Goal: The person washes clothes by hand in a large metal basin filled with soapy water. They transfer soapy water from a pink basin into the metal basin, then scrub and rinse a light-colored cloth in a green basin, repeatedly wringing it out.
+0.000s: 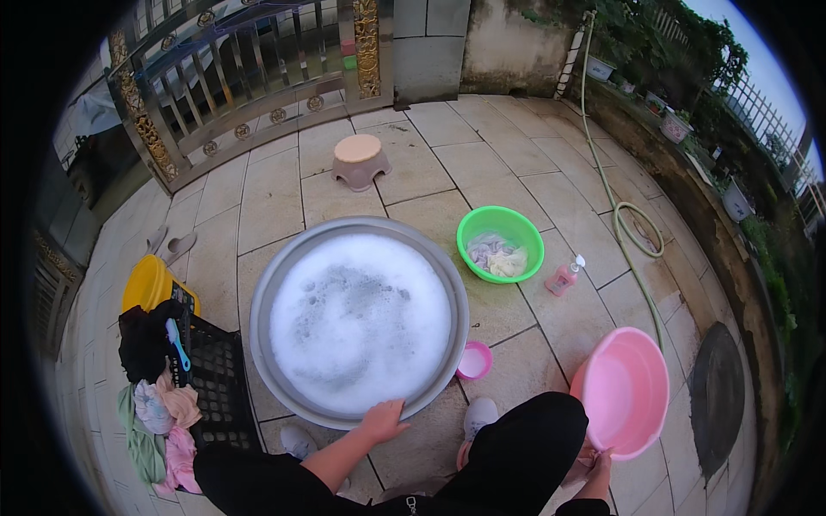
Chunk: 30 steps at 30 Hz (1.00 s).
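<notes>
My left hand (382,422) grips the near rim of a large grey basin (263,367), its fingertips over the edge. White foam (361,322) fills that basin and hides whatever is under it. At the lower right, my right hand (599,466) holds the near rim of a pink plastic basin (623,393), which looks empty and tilted. A small pink cup or bowl (475,360) with pale contents stands against the grey basin's right side. Beyond it is a green plastic basin (470,255) with wet-looking pale cloth (497,254) inside.
To the left stands a black plastic crate (219,380) with clothes (155,413) and a blue brush (179,345), beside a yellow bucket (147,284). A pump bottle (563,278), a hose (603,174) and a stool (360,161) are on the tiles. A metal gate (258,84) stands behind.
</notes>
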### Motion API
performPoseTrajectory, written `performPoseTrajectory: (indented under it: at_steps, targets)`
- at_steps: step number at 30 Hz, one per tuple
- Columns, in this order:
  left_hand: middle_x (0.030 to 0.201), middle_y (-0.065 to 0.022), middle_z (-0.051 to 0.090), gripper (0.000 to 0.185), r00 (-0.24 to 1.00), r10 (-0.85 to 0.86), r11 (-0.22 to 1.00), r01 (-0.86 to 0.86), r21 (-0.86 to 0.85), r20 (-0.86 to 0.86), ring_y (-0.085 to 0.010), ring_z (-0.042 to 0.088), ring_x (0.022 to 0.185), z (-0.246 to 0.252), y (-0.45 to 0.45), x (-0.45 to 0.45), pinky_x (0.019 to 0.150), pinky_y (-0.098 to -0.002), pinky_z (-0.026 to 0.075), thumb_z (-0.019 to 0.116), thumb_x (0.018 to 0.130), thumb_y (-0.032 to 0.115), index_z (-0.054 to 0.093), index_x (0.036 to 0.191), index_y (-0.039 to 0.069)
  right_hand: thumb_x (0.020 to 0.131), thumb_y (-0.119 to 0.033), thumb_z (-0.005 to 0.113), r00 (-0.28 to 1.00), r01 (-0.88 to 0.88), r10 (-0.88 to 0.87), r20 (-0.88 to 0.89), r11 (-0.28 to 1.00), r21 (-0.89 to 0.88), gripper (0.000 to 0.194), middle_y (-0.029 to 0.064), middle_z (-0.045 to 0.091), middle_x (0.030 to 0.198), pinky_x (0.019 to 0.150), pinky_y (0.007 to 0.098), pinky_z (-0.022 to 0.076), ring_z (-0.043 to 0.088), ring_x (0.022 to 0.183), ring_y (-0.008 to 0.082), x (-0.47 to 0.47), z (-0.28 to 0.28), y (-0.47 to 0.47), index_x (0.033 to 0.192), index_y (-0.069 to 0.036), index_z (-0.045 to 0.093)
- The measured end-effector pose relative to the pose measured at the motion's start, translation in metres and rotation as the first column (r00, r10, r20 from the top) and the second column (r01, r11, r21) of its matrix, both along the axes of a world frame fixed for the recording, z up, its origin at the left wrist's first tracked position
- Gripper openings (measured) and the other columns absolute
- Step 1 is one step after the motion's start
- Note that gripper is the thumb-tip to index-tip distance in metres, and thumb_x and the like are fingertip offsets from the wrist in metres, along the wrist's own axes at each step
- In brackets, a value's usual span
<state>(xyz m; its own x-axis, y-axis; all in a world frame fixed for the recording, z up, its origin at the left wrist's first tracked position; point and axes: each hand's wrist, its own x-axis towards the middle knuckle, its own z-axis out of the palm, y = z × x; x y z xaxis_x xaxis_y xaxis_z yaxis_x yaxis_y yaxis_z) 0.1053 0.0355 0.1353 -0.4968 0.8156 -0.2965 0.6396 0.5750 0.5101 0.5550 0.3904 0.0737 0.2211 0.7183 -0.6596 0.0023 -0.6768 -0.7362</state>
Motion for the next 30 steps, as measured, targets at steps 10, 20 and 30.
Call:
performPoseTrajectory:
  at_steps: [10,20,30]
  targets:
    - [0.087,-0.0185,0.056,0.019,0.998,0.006,0.987,-0.017,-0.16,-0.067,-0.0343,0.054,0.083,-0.017,-0.005,-0.002,0.07,-0.0431,0.043,0.046,0.068,0.005,0.049,0.086,0.002,0.086,-0.041,0.04,0.696,-0.292,0.091,0.712,0.942,0.166,0.044,0.0098,0.045,0.047,0.034,0.0335,0.0365,0.046,0.036,0.0182,-0.079,0.134,0.032,0.066,-0.003,0.046]
    - [0.09,-0.0205,0.054,0.022,0.996,0.083,0.991,-0.08,-0.107,0.025,-0.035,0.051,0.088,-0.011,-0.007,-0.001,0.074,-0.043,0.041,0.046,0.068,0.004,0.054,0.088,0.001,0.074,-0.04,0.058,-0.039,-0.699,0.62,0.784,0.544,-0.464,0.034,0.0127,0.062,0.075,0.069,0.0381,0.0468,0.06,0.075,0.0235,-0.172,0.181,0.082,0.087,-0.008,0.06]
    - [0.089,-0.0169,0.056,0.027,0.989,0.09,0.99,-0.102,-0.1,-0.12,-0.0338,0.053,0.085,-0.006,-0.007,0.001,0.072,-0.0435,0.042,0.05,0.065,0.009,0.049,0.092,0.005,0.076,-0.025,0.058,0.458,-0.882,0.816,0.353,0.465,0.069,0.026,0.0063,0.06,0.081,0.063,0.0281,0.0472,0.057,0.071,0.0153,-0.305,0.087,0.107,0.087,-0.003,0.059]
